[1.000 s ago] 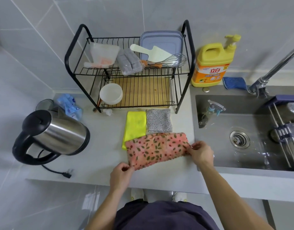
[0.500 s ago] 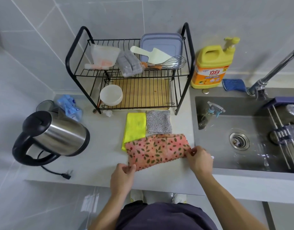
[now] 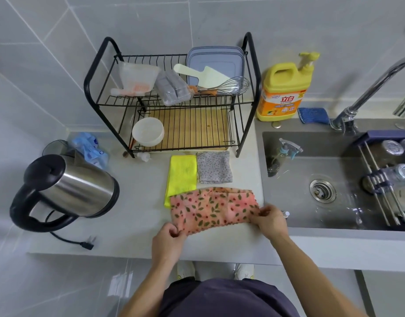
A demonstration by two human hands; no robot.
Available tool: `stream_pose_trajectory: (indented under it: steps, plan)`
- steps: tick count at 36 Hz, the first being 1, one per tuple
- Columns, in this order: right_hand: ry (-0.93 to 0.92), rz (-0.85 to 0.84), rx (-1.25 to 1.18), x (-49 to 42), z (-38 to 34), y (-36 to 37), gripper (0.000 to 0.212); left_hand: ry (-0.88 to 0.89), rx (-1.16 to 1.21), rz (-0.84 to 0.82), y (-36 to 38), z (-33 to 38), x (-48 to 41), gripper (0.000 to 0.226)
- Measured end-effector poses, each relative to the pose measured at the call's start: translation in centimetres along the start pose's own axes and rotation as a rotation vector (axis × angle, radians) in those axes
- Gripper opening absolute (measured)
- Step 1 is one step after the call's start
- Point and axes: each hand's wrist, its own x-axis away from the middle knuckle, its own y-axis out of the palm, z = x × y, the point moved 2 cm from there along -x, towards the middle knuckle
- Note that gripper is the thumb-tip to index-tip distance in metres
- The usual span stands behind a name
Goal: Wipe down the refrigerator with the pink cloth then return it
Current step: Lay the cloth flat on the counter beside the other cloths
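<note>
The pink cloth (image 3: 214, 208), printed with small leaves and berries, lies folded on the grey counter (image 3: 133, 216) near its front edge. My left hand (image 3: 168, 239) pinches its near left corner. My right hand (image 3: 271, 219) pinches its right end beside the sink. The cloth overlaps the lower end of a yellow cloth (image 3: 182, 176). No refrigerator is in view.
A grey dotted cloth (image 3: 214, 167) lies behind the pink one. A black wire dish rack (image 3: 171, 104) stands at the back, a steel kettle (image 3: 69, 191) at the left with its plug (image 3: 88, 244) loose. The sink (image 3: 334, 179), faucet (image 3: 366, 88) and yellow detergent bottle (image 3: 285, 88) are at the right.
Both hands kept their pinch on the cloth's ends and drew it slightly toward the counter's front edge; its folded shape shifted a little. Nothing else moved.
</note>
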Motion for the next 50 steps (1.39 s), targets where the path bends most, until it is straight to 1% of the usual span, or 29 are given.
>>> stream_pose_trajectory:
  steps: [2, 3, 5, 7, 9, 13, 15, 17, 20, 24, 25, 28, 31, 34, 36, 38, 41, 45, 50]
  plan:
    - [0.120, -0.035, -0.186, 0.0, 0.9, -0.6, 0.031, -0.099, 0.161, -0.063, -0.3, 0.0, -0.3, 0.009]
    - [0.173, -0.073, -0.255, 0.2, 1.3, -0.9, 0.029, -0.157, 0.288, -0.097, -0.4, -0.2, -0.6, 0.009]
    - [0.248, -0.165, -0.323, 0.6, 1.9, -1.5, 0.020, -0.259, 0.519, -0.191, -0.7, -0.4, -0.9, 0.012]
    - [0.293, -0.241, -0.353, 0.8, 2.4, -1.8, 0.018, -0.317, 0.620, -0.277, -0.9, -0.4, -1.0, 0.012]
    - [0.323, -0.296, -0.389, 0.8, 2.8, -1.8, 0.020, -0.345, 0.647, -0.289, -0.7, -0.6, -1.0, 0.021]
    - [0.390, -0.333, -0.466, 0.7, 3.4, -1.2, 0.028, -0.269, 0.482, -0.150, 0.1, -1.4, -1.4, 0.035]
    - [0.396, -0.325, -0.456, 0.8, 3.4, -0.9, 0.028, -0.265, 0.439, -0.108, 0.3, -1.6, -1.4, 0.038]
    - [0.375, -0.296, -0.425, 1.0, 3.3, -0.8, 0.023, -0.250, 0.394, -0.088, 0.4, -1.4, -1.3, 0.034]
    - [0.307, -0.219, -0.391, 1.3, 3.4, -0.8, 0.015, -0.190, 0.278, -0.072, 0.1, -1.1, -1.1, 0.020]
    - [0.248, -0.169, -0.443, 2.0, 3.3, -0.9, 0.016, -0.128, 0.114, -0.021, -0.4, -0.9, -1.0, 0.020]
    - [0.246, -0.159, -0.455, 2.1, 3.2, -1.0, 0.017, -0.119, 0.123, -0.021, -0.4, -0.8, -1.0, 0.018]
    - [0.243, -0.162, -0.477, 2.5, 2.8, -1.1, 0.021, -0.137, 0.349, -0.088, -0.4, -0.4, -1.1, 0.009]
    - [0.198, -0.084, -0.467, 3.2, 1.3, -1.5, 0.012, -0.158, 0.537, -0.104, -1.1, 0.1, -1.4, 0.017]
    - [0.080, -0.002, -0.576, 3.6, -1.1, -2.5, 0.026, -0.130, 0.769, -0.054, -2.8, 1.6, -1.6, 0.018]
    - [0.044, 0.024, -0.625, 4.0, -2.6, -3.3, 0.030, -0.086, 0.863, -0.031, -4.2, 3.1, -1.5, 0.018]
    - [0.000, 0.044, -0.625, 4.8, -4.1, -4.0, 0.029, -0.036, 0.880, -0.024, -5.2, 4.3, -1.5, 0.016]
    - [-0.089, 0.046, -0.675, 6.0, -5.9, -4.6, 0.025, -0.010, 0.913, 0.000, -6.1, 5.6, -1.5, 0.015]
    - [-0.146, 0.042, -0.775, 6.4, -6.1, -4.9, 0.023, 0.041, 0.894, 0.022, -6.7, 6.0, -1.0, 0.013]
    - [-0.195, 0.106, -0.780, 6.5, -5.9, -5.0, 0.021, 0.091, 0.866, 0.037, -6.5, 6.5, -0.7, 0.012]
